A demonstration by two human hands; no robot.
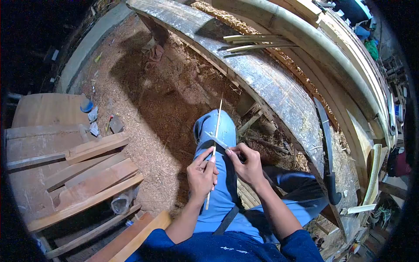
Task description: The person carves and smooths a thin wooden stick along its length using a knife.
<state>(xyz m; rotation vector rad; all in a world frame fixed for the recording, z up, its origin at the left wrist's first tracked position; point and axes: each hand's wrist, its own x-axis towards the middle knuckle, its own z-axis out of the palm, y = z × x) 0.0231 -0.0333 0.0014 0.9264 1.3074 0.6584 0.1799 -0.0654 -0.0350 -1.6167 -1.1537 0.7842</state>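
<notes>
Left hand [201, 177] grips a slender wooden stick [214, 153], right hand [247, 162] pinching a flat blade [216, 140].

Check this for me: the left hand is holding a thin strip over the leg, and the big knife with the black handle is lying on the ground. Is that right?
Not quite: the big knife with the black handle is lying on the long worn board, as the head view shows. The left hand is holding a thin strip over the leg.
</notes>
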